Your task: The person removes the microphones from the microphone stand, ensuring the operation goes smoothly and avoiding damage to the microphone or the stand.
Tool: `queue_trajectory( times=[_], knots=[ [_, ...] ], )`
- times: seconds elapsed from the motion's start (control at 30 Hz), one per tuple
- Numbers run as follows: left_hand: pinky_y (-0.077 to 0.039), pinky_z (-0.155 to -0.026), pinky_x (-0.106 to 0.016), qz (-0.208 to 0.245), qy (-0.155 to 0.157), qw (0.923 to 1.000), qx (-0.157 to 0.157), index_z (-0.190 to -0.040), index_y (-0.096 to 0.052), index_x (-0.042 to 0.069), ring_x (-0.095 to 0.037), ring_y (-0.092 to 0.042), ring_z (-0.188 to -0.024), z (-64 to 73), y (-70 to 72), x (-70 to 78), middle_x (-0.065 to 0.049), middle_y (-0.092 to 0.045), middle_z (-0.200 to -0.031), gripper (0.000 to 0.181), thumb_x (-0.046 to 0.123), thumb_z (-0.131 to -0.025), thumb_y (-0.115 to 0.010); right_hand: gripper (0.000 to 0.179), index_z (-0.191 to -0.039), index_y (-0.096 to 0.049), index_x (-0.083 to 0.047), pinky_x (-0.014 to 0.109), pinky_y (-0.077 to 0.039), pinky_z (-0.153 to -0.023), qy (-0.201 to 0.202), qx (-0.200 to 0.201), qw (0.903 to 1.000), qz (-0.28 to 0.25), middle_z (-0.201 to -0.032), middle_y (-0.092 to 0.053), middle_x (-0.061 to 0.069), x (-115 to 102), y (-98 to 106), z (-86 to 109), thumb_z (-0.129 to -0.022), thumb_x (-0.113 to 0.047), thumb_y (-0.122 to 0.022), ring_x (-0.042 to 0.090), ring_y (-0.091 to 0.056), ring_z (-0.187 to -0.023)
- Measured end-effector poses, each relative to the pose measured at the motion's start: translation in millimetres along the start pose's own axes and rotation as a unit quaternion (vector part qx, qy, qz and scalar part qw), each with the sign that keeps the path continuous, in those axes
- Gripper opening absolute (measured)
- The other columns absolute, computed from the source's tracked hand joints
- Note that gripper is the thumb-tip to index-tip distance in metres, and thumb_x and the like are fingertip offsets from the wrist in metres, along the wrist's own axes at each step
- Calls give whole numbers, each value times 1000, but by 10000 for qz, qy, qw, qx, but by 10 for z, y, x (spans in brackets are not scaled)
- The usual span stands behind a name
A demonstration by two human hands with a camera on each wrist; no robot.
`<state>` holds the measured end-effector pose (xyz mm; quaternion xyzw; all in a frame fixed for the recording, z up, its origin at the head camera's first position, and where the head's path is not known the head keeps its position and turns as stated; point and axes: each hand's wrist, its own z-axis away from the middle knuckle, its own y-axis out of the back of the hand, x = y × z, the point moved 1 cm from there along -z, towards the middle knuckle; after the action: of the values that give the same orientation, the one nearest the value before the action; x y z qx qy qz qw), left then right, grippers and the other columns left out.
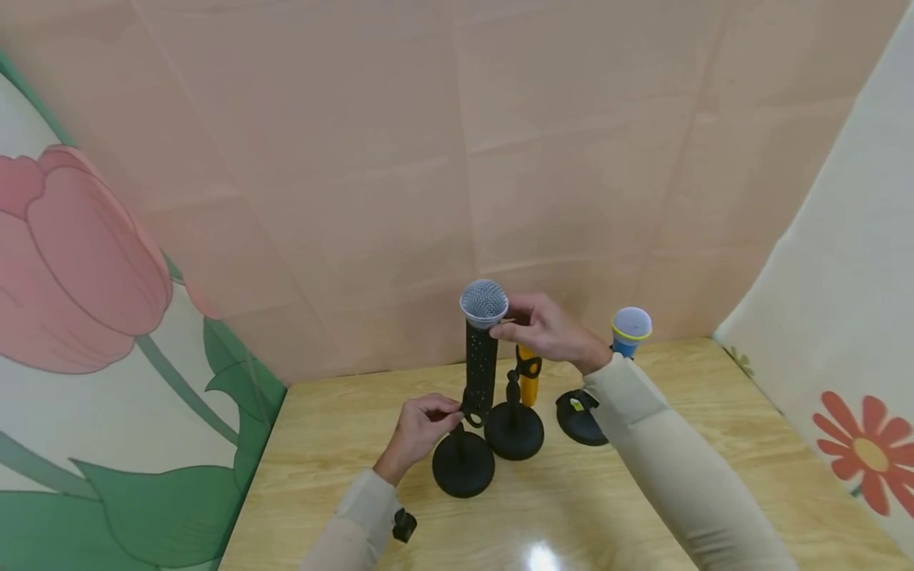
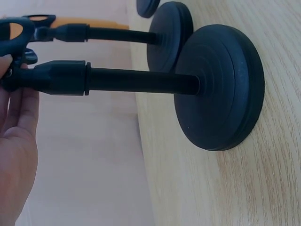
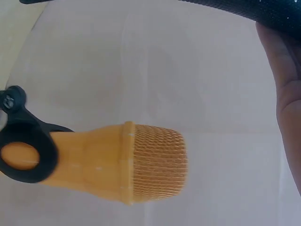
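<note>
My right hand (image 1: 546, 325) holds a black microphone (image 1: 481, 365) with a speckled body and silver mesh head, fingers and thumb just below the head. The microphone stands nearly upright, its lower end at the clip (image 1: 474, 416) of the front stand; whether it sits inside the clip I cannot tell. With fingers and thumb my left hand (image 1: 421, 432) pinches that stand just under the clip. In the left wrist view the stand's black pole (image 2: 136, 81) and round base (image 2: 221, 89) show plainly. The right wrist view catches only the microphone's dark body (image 3: 244, 7) and part of the hand.
Close behind, a second black stand (image 1: 514, 432) carries an orange microphone (image 3: 103, 162) in its clip. Farther right, a blue microphone with a pale head (image 1: 631, 323) rises above another black base (image 1: 581, 420). A pink cloth backdrop (image 1: 357, 198) hangs behind the wooden table (image 1: 321, 444).
</note>
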<state>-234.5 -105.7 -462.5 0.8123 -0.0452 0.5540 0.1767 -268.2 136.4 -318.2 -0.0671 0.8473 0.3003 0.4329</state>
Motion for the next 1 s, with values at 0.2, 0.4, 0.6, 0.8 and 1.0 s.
queue_trajectory(
  times=[0.2,0.4,0.6,0.8,1.0],
  knots=[
    [-56,-71,-21,11,25,10000,-7,-100,-73,-13,-8,-67,-82,-2,-10,7,-25,-71,-98,14,-12,-86,-70,34,-126,-60,13,33,-53,-93,-90,-13,10000,38,-123,-65,25,-35,30,-12,-93,5,-66,28,-66,-105],
    [-56,-72,-22,56,28,10000,-14,-100,-73,-13,-7,-67,-83,0,-13,-1,-25,-71,-98,14,-12,-86,-70,33,-124,-61,13,31,-54,-91,-66,13,9999,80,-121,-66,25,-52,44,-15,-92,7,-65,27,-67,-102],
    [-56,-72,-21,99,57,9999,-6,-100,-73,-13,-7,-67,-83,9,-17,11,-26,-71,-98,14,-11,-86,-71,35,-125,-60,13,38,-54,-93,-88,1,10000,48,-123,-65,25,-84,33,-27,-91,7,-65,33,-67,-106],
    [-56,-72,-22,86,63,9999,34,-99,-73,-13,-7,-66,-82,21,-38,20,-26,-71,-97,14,-11,-86,-71,35,-127,-59,13,39,-53,-94,-50,-80,10000,9,-124,-64,26,-71,37,-20,-93,5,-65,29,-67,-106],
    [-56,-72,-21,64,160,9998,83,-98,-74,-13,-8,-67,-83,37,-27,33,-25,-71,-98,13,-10,-86,-71,50,-124,-57,17,26,-53,-90,472,143,9986,-176,-120,-64,31,-156,119,-44,-97,-24,-68,12,-65,-99]
  ],
)
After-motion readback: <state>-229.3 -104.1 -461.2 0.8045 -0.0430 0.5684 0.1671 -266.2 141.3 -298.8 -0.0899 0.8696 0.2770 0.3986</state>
